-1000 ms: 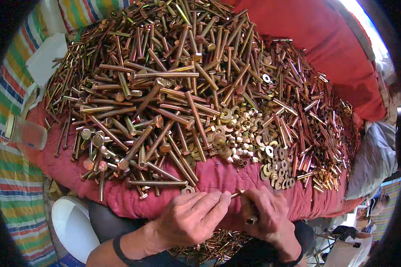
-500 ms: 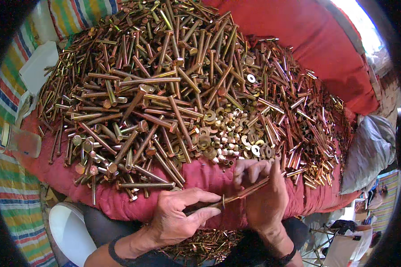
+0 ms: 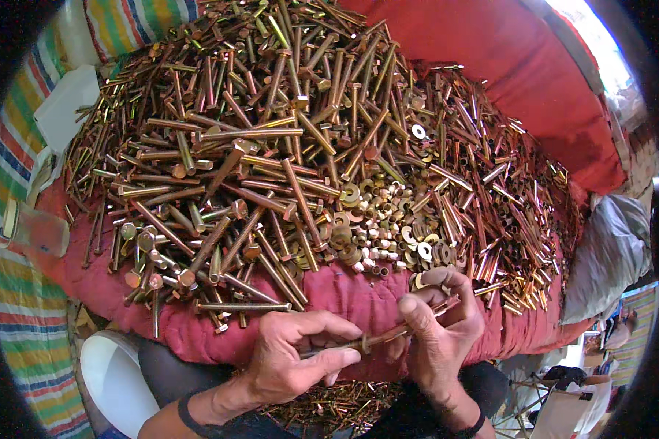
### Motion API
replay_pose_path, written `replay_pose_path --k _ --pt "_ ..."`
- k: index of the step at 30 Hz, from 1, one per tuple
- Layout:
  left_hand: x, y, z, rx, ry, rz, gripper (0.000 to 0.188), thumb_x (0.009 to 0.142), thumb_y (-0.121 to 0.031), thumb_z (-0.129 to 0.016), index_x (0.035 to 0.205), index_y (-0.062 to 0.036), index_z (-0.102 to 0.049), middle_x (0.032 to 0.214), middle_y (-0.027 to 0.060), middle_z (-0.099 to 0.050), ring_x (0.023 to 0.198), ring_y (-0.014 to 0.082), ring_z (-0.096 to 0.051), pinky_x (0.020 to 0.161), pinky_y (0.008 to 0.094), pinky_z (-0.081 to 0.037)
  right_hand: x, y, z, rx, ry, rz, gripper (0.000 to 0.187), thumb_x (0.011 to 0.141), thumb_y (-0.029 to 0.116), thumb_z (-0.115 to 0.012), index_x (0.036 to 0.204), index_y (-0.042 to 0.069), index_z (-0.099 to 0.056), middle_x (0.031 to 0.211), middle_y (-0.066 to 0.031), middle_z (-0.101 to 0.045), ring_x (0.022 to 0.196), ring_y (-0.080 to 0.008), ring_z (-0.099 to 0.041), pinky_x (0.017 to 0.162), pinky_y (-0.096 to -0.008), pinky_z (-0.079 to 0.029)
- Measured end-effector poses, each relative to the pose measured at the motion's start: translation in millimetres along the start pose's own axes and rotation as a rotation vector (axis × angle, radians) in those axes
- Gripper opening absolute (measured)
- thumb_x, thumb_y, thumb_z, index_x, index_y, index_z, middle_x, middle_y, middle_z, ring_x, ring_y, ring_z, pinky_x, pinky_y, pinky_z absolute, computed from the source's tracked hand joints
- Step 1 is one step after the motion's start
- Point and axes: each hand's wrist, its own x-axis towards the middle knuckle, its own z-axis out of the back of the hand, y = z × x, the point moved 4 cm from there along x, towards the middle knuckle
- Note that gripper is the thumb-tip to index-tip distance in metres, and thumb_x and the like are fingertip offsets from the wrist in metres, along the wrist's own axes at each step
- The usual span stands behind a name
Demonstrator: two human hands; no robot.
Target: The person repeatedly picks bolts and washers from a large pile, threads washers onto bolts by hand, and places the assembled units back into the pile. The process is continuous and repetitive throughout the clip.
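Note:
My left hand (image 3: 289, 358) pinches a long copper-coloured bolt between thumb and fingers, its head end hidden in the grip. A washer (image 3: 365, 344) sits around the bolt just past my fingertips. Beyond it, a slim metal sleeve (image 3: 389, 335) surrounds the shaft and slants up to the right. My right hand (image 3: 447, 340) is closed around the far part of this sleeve, thumb and curled fingers covering some of it. Just past my hands lie loose washers (image 3: 425, 251) and small pale nuts (image 3: 381, 238).
A big heap of hex-head bolts (image 3: 249, 134) covers the left and middle of the red padded cloth (image 3: 348, 296). Thin sleeves (image 3: 501, 234) are piled at right. A clear plastic jar (image 3: 42, 232) lies at left; a grey bag (image 3: 609, 245) hangs at right. More metal parts (image 3: 337, 402) lie below.
My right hand has gone from spread fingers beside the sleeve to curled fingers gripping it. My left hand keeps its hold on the bolt, almost in place.

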Motion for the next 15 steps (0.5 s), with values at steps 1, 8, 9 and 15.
replay_pose_path --k 1,8,9,15 --pt "-1.0 2.7 -0.9 -0.086 -0.01 0.056 0.024 0.094 -0.001 -0.074 0.115 0.0073 -0.068 0.085 0.0071 -0.072 0.067 0.0099 -0.067 0.058 0.0229 -0.053 -0.9 -1.4 -1.4 -0.087 0.032 0.034 0.033 0.1 0.016 -0.076 0.12 -0.003 -0.058 0.079 -0.0087 -0.069 0.052 -0.0135 -0.062 0.044 -0.027 -0.048" --pt "11.0 1.2 -5.7 -0.276 -0.055 -0.064 0.041 0.094 -0.002 -0.071 0.129 0.006 -0.051 0.113 0.0191 -0.068 0.083 0.0197 -0.073 0.064 0.0273 -0.061 -18.5 -1.4 -22.5 -0.484 0.512 0.46 0.048 0.098 0.027 -0.071 0.134 -0.004 -0.063 0.097 -0.0181 -0.066 0.073 -0.0306 -0.068 0.064 -0.0399 -0.055" --pt "7.5 0.2 -3.9 -0.299 -0.027 0.04 0.042 0.095 -0.002 -0.072 0.132 0.0064 -0.053 0.112 0.018 -0.07 0.082 0.0184 -0.073 0.063 0.0266 -0.06 -16.8 -0.4 -20.3 -0.569 0.533 0.467 0.047 0.097 0.025 -0.073 0.133 -0.003 -0.064 0.097 -0.0182 -0.066 0.074 -0.0309 -0.069 0.064 -0.0401 -0.056" --pt "3.0 -2.5 -2.5 -0.012 0.111 0.162 0.031 0.096 -0.004 -0.077 0.126 0.0033 -0.073 0.091 0.0084 -0.078 0.065 0.0091 -0.069 0.056 0.0226 -0.055 18.6 17.5 31.0 -0.869 0.259 0.459 0.023 0.088 0.009 -0.082 0.11 0.005 -0.076 0.095 -0.0142 -0.071 0.077 -0.0293 -0.073 0.068 -0.0381 -0.058"
